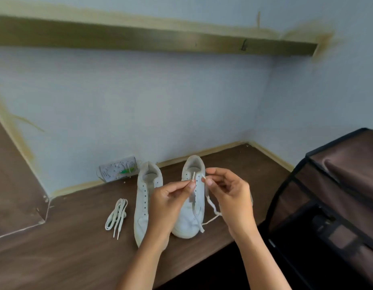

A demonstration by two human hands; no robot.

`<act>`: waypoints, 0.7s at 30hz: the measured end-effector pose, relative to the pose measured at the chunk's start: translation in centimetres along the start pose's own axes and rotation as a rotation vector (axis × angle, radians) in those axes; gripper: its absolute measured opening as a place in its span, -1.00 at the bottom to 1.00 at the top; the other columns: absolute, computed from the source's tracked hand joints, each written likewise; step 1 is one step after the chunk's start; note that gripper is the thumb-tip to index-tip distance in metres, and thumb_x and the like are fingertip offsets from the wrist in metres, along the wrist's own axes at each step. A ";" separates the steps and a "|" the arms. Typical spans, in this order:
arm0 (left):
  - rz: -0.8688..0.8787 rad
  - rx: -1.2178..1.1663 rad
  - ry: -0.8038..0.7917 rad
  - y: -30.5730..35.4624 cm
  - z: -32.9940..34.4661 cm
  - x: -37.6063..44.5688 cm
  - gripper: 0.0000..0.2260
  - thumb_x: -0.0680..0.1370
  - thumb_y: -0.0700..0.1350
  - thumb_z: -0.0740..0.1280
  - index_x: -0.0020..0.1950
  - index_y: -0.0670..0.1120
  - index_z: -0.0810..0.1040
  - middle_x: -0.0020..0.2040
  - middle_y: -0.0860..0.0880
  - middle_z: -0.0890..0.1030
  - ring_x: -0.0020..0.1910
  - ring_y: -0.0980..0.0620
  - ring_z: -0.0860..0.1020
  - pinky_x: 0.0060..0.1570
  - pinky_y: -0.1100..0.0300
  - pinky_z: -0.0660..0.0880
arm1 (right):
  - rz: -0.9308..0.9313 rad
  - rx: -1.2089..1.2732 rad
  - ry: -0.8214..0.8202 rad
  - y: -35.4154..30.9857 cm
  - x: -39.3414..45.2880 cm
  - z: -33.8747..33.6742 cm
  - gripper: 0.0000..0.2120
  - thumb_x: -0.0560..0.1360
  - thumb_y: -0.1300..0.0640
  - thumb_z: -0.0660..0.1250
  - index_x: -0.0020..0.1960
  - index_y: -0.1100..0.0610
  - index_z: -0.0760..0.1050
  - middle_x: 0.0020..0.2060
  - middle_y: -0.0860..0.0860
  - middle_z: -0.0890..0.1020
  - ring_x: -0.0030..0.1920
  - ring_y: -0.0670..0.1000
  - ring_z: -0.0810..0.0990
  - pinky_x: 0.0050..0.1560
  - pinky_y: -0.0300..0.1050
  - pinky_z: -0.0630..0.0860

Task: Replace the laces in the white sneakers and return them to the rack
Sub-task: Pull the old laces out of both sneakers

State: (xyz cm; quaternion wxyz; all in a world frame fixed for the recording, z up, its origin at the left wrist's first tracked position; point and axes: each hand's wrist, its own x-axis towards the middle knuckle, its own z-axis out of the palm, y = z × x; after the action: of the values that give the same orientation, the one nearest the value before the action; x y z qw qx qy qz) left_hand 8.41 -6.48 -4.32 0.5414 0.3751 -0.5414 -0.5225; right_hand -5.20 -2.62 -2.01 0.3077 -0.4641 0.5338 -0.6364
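Two white sneakers stand side by side on the brown wooden desk (76, 237), toes toward me. The left sneaker (144, 201) has bare eyelets and no lace. Above the right sneaker (190, 218) my left hand (171, 199) pinches one white lace tip, and my right hand (227, 193) pinches the other tip. That lace (211, 208) hangs down in a loose loop over the shoe's right side. A second white lace (116, 215) lies bundled on the desk left of the sneakers.
A dark brown fabric shoe rack (336, 206) with a black frame stands at the right, beside the desk. A white packet (118, 169) with green print leans against the pale wall behind the sneakers. A wooden shelf (160, 38) runs overhead.
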 end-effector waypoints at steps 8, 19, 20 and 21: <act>0.225 0.061 -0.079 10.9 1.2 -0.7 -0.88 0.51 -0.21 0.43 0.02 -0.16 0.72 -0.09 0.01 0.73 -0.01 0.13 0.68 -0.02 0.38 0.51 | -0.094 0.265 0.023 -9.9 -0.5 0.8 -0.81 0.44 0.37 0.45 0.00 0.19 0.57 -0.19 0.13 0.70 -0.14 0.05 0.68 -0.09 -0.19 0.59; 0.322 0.330 0.035 17.8 1.8 -1.7 -0.89 0.60 -0.08 0.33 -0.01 0.01 0.66 -0.06 0.09 0.66 0.00 0.18 0.58 -0.08 0.38 0.48 | 0.069 0.100 -0.422 -14.4 -2.5 -0.4 -0.56 0.56 -0.18 0.21 0.23 0.13 0.53 -0.10 0.05 0.70 0.09 0.12 0.64 0.25 0.03 0.45; 0.297 0.286 0.068 18.0 1.5 -1.6 -0.88 0.62 -0.11 0.31 -0.03 0.00 0.64 -0.07 0.08 0.66 -0.01 0.18 0.58 -0.09 0.37 0.47 | 0.081 0.117 -0.469 -14.7 -2.8 -0.8 -0.56 0.55 -0.14 0.23 0.19 0.19 0.55 -0.22 0.05 0.66 -0.02 0.18 0.64 0.19 0.03 0.48; 0.264 0.210 0.100 18.1 1.0 -1.5 -0.85 0.63 -0.13 0.28 -0.06 0.00 0.63 -0.08 0.07 0.65 -0.03 0.19 0.58 -0.08 0.36 0.46 | 0.081 0.119 -0.471 -14.9 -3.0 -1.3 -0.58 0.53 -0.11 0.26 0.13 0.23 0.58 -0.32 0.03 0.58 -0.14 0.15 0.61 0.09 -0.05 0.51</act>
State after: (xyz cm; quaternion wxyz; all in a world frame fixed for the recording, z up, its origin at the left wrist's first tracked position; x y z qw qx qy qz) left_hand 10.50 -1.74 13.08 0.5893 0.3807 -0.6101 -0.3682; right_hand -3.68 4.11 11.57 0.4760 -0.5589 0.4269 -0.5280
